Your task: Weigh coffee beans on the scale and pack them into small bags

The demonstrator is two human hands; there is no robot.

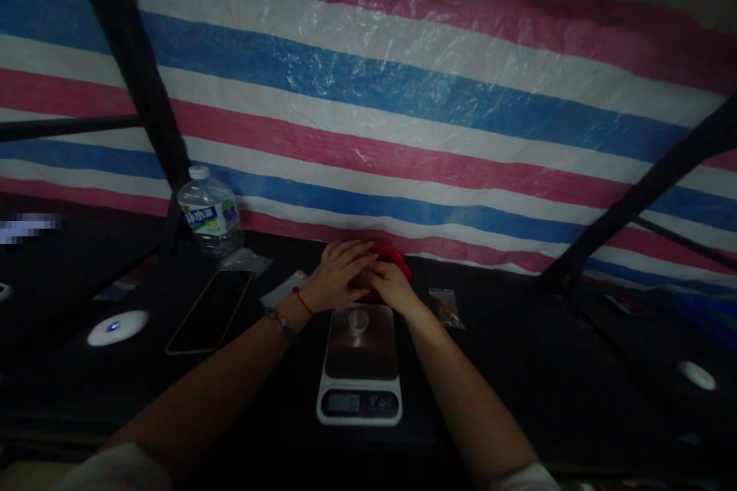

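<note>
Seen from the head camera, one small clear cup [358,320] stands upright on the platform of one kitchen scale [360,364]; what it holds cannot be told. The scale's long axis runs away from the person, display nearest them. Just beyond its far edge, the left hand [337,275] and right hand [390,281] meet over a red object [396,255] on the dark bench [518,368]; whether either grip is closed on it cannot be told. One water bottle [209,212] stands upright at the left, one phone [210,310] lies flat beside it, and one small bag [444,305] lies right of the hands.
</note>
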